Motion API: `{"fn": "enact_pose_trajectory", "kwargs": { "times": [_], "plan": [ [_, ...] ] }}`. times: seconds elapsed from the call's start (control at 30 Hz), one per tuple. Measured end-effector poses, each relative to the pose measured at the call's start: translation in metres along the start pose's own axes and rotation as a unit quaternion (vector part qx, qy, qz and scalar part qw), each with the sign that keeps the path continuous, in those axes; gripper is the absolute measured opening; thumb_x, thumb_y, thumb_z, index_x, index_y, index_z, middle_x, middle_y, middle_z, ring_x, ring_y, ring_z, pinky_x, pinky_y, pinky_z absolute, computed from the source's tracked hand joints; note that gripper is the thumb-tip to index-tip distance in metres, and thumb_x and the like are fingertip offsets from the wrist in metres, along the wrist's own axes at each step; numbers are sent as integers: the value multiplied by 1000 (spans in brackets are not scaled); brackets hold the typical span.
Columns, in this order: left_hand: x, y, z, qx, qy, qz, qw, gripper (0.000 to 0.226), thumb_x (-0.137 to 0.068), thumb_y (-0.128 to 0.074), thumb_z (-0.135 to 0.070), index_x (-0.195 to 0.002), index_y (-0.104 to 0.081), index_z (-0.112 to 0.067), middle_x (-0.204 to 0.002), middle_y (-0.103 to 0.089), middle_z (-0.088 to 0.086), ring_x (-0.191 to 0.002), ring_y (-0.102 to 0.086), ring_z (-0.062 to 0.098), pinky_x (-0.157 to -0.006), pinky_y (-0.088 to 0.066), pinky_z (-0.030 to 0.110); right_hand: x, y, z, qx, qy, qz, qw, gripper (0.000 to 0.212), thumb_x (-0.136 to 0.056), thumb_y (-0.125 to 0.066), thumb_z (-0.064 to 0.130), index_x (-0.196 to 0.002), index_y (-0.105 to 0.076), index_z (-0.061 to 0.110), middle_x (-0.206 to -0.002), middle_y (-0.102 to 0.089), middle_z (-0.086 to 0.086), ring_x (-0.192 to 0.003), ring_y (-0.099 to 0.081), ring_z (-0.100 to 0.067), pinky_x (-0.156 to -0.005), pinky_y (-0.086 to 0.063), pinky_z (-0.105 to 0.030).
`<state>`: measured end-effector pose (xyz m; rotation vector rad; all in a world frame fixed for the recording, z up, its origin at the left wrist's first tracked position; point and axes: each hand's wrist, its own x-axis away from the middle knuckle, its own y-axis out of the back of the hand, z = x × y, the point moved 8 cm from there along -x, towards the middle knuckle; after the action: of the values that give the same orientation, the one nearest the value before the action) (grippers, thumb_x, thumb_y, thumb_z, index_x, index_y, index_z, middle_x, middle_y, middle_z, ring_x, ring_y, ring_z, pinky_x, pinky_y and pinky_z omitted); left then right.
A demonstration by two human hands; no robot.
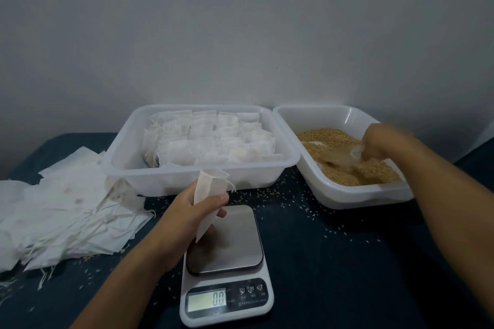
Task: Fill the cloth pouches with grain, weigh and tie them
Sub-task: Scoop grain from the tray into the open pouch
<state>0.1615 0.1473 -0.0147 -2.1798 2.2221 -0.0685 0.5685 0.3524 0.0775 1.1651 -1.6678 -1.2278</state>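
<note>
My left hand (187, 211) pinches an empty pouch (208, 195) above the scale (227, 270). My right hand (379, 144) grips a scoop (347, 157) in the grain (334, 157). A heaped scoop or slack pouch mouth could scatter grain.

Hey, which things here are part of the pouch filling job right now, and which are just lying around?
In use:
- left hand gripping an empty pouch
- right hand with a scoop in the grain tray
- scale, reading 0.0

Lying about:
- flat pouches piled on the left
- tray of pouches
- spilled grains on the dark cloth
</note>
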Motion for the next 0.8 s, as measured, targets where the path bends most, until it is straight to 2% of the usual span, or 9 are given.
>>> {"fn": "enact_pose_trajectory", "kwargs": {
  "times": [0.1,0.17,0.3,0.37,0.4,0.5,0.53,0.67,0.8],
  "plan": [
    [2,-2,-2,-8,-4,5,1000,35,-65,-77,-60,-98,-75,-47,-90,-75,-7,-80,-70,3,-60,-54,18,-6,-8,16,-70,31,-15,997,37,-84,-84,40,-106,-70,14,-92,-66,-2,-87,-65,-25,-83,-57,-38],
    [2,-3,-2,-8,-4,9,1000,36,-65,-78,-58,-100,-75,-46,-90,-75,-5,-80,-70,4,-61,-54,19,-9,-13,32,-99,58,-8,993,37,-86,-83,38,-112,-72,14,-96,-67,-3,-87,-64,-25,-79,-55,-37],
    [2,-2,-2,-8,-12,1,1000,39,-64,-80,-54,-102,-74,-44,-85,-74,-5,-77,-68,4,-60,-52,20,-12,-15,75,-123,114,9,986,37,-91,-79,39,-115,-77,12,-112,-72,-7,-101,-66,-27,-90,-55,-37],
    [1,-2,-1,-19,-20,-3,1000,41,-65,-80,-54,-105,-73,-44,-85,-72,-8,-78,-65,4,-66,-51,23,-14,-17,92,-148,127,24,981,36,-95,-76,37,-117,-77,10,-115,-73,-10,-105,-68,-27,-97,-55,-38],
    [1,-2,-1,-27,-22,-5,999,42,-65,-79,-54,-106,-72,-44,-86,-71,-8,-79,-65,5,-71,-50,24,-16,-18,98,-164,127,29,978,35,-96,-74,36,-118,-77,8,-114,-73,-11,-104,-68,-28,-96,-56,-39],
    [-1,0,2,-52,-21,-14,998,43,-66,-77,-54,-107,-69,-44,-93,-72,-1,-82,-64,7,-80,-49,32,-20,-25,107,-239,109,38,964,27,-97,-75,30,-111,-76,7,-97,-72,-10,-80,-66,-23,-69,-52,-32],
    [-1,0,2,-53,-21,-15,998,43,-67,-77,-54,-107,-69,-44,-93,-72,0,-82,-64,8,-80,-49,33,-22,-27,109,-262,101,45,959,26,-97,-74,29,-109,-76,6,-95,-71,-10,-77,-65,-23,-66,-51,-31],
    [-2,1,2,-64,-32,-20,997,42,-67,-75,-55,-108,-69,-46,-98,-72,3,-84,-64,7,-83,-48,33,-27,-38,113,-320,85,73,941,26,-100,-70,28,-111,-73,4,-105,-71,-14,-88,-67,-28,-81,-57,-39],
    [-1,3,-2,-67,-49,-34,996,40,-69,-74,-57,-105,-69,-42,-101,-72,4,-90,-68,20,-85,-50,35,-31,-39,99,-363,54,53,929,22,-100,-68,23,-101,-72,2,-80,-67,-12,-58,-53,-21,-60,-47,-31]
  ]
}}
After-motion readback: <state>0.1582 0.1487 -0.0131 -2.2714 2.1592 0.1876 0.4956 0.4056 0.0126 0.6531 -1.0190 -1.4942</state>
